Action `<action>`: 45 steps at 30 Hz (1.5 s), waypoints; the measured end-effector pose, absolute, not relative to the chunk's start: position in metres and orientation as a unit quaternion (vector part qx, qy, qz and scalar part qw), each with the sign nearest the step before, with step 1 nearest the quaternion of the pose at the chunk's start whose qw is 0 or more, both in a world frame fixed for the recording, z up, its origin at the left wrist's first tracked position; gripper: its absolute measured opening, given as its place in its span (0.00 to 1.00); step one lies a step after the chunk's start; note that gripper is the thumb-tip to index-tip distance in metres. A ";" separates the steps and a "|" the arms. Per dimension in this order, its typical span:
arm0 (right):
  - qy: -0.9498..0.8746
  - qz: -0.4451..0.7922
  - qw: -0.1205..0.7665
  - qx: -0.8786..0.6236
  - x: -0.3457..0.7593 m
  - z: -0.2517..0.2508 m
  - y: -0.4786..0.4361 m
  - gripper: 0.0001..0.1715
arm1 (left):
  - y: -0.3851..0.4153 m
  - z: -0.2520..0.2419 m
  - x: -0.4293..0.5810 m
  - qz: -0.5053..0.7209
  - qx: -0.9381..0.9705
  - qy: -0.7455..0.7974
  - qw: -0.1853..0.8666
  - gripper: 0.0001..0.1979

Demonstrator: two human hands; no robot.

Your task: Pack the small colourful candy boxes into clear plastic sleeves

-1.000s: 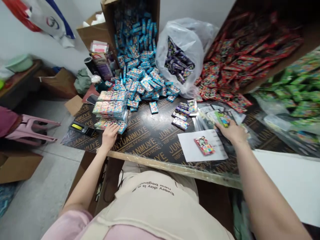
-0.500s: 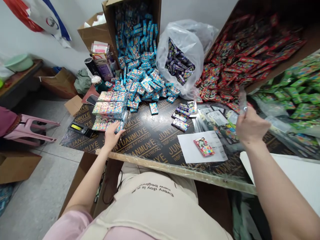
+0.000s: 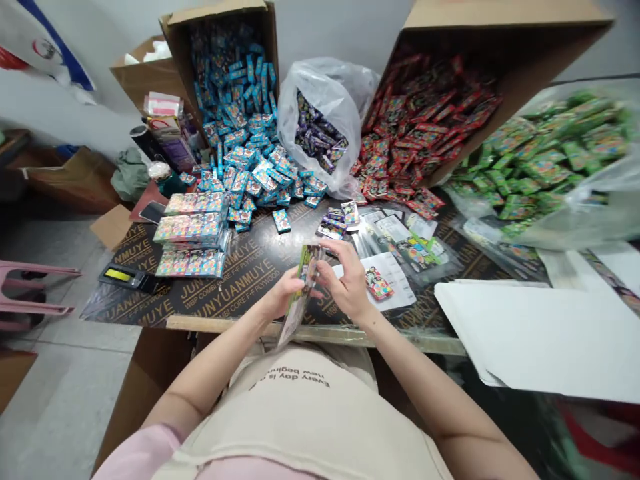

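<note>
Held upright in front of my body is a printed plastic bag (image 3: pixel 296 319), thin and partly clear, with green and dark print near its top. My left hand (image 3: pixel 281 297) is closed on its left side. My right hand (image 3: pixel 349 281) has its fingers closed at the bag's upper edge; the exact fingertip contact is partly hidden. Just right of that hand, a red packet (image 3: pixel 379 284) lies on a white sheet (image 3: pixel 401 293). Beyond the hands are several purple packets (image 3: pixel 331 229) and a single blue packet (image 3: pixel 281 221). More flat printed bags (image 3: pixel 423 252) lie to the right.
A stack of filled packs (image 3: pixel 193 230) stands at the left beside a black tape dispenser (image 3: pixel 127 277). Along the back are a box of blue packets (image 3: pixel 235 87), a clear bag of purple ones (image 3: pixel 327 127), a box of red ones (image 3: pixel 420 127) and green packets (image 3: pixel 540 160). White card (image 3: pixel 540 333) overhangs the right.
My left hand has left the stack of packs and come to the middle. My right hand has come in from the right, and both hands now hold the printed bag. The view has shifted right.
</note>
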State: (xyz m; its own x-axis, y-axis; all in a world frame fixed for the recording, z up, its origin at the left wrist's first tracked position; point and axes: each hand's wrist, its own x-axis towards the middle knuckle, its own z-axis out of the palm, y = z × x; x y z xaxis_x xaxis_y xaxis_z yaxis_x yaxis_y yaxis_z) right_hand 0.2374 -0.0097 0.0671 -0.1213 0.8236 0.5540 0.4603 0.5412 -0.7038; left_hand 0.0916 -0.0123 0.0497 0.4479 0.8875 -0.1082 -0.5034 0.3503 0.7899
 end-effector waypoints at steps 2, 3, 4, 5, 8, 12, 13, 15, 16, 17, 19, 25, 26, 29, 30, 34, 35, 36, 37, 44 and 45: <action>-0.714 0.208 0.500 -0.445 0.248 0.072 -0.001 0.17 | -0.018 0.049 0.085 0.391 0.393 0.261 0.790 0.29; -0.715 0.225 0.495 -0.439 0.252 0.073 0.002 0.16 | -0.020 0.047 0.083 0.370 0.409 0.257 0.794 0.28; -0.716 0.240 0.489 -0.436 0.254 0.074 0.004 0.15 | -0.022 0.046 0.082 0.358 0.418 0.256 0.795 0.28; -0.716 0.245 0.486 -0.438 0.255 0.074 0.005 0.14 | -0.023 0.045 0.081 0.354 0.423 0.258 0.793 0.28; -0.694 0.203 0.505 -0.471 0.256 0.075 0.002 0.13 | -0.025 0.043 0.079 0.363 0.419 0.279 0.784 0.27; -0.705 0.212 0.486 -0.471 0.257 0.075 0.000 0.14 | -0.024 0.042 0.077 0.360 0.422 0.307 0.774 0.27; -0.716 0.232 0.470 -0.461 0.257 0.076 0.000 0.14 | -0.024 0.042 0.077 0.355 0.422 0.313 0.773 0.27; -0.736 0.270 0.441 -0.437 0.259 0.075 0.003 0.18 | -0.023 0.042 0.075 0.341 0.423 0.325 0.774 0.28; -0.749 0.282 0.425 -0.423 0.261 0.075 0.004 0.20 | -0.023 0.042 0.074 0.334 0.425 0.329 0.774 0.29; -0.766 0.290 0.406 -0.406 0.262 0.075 0.005 0.22 | -0.023 0.043 0.073 0.330 0.427 0.333 0.773 0.30; -0.806 0.298 0.356 -0.368 0.265 0.073 0.007 0.23 | -0.023 0.045 0.070 0.334 0.434 0.346 0.762 0.30; -0.845 0.307 0.262 -0.351 0.270 0.071 0.008 0.27 | -0.025 0.049 0.068 0.343 0.491 0.378 0.706 0.24; -0.840 0.314 0.267 -0.353 0.269 0.070 0.009 0.31 | -0.025 0.048 0.068 0.344 0.490 0.383 0.703 0.23; -0.797 0.331 0.329 -0.383 0.267 0.066 0.010 0.31 | -0.025 0.041 0.068 0.357 0.469 0.403 0.700 0.23; -0.765 0.329 0.373 -0.410 0.265 0.064 0.009 0.29 | -0.024 0.039 0.067 0.362 0.462 0.410 0.698 0.24; -0.583 0.415 0.504 -0.483 0.253 0.048 0.004 0.33 | -0.021 0.034 0.061 0.373 0.472 0.419 0.680 0.24; -0.560 0.478 0.489 -0.469 0.250 0.044 0.001 0.31 | -0.021 0.034 0.059 0.378 0.489 0.417 0.666 0.24; -0.545 0.537 0.462 -0.448 0.247 0.041 -0.001 0.27 | -0.020 0.035 0.059 0.379 0.512 0.417 0.649 0.23; -0.535 0.583 0.437 -0.428 0.244 0.038 -0.003 0.24 | -0.019 0.036 0.058 0.377 0.538 0.421 0.625 0.22; -0.506 0.556 0.469 -0.463 0.238 0.043 0.003 0.17 | -0.019 0.037 0.058 0.333 0.630 0.507 0.484 0.20; -0.502 0.559 0.470 -0.463 0.238 0.044 0.004 0.17 | -0.017 0.036 0.057 0.338 0.625 0.512 0.483 0.21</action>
State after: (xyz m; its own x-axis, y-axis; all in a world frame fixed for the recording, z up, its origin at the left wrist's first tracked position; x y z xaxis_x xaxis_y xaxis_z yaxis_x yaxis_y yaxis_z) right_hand 0.2384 0.0038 0.0444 -0.1287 0.9906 -0.0460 -0.0601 -0.0541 -0.9967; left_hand 0.0574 -0.0174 0.0363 0.2471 0.9663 -0.0727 0.3143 -0.0090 0.9493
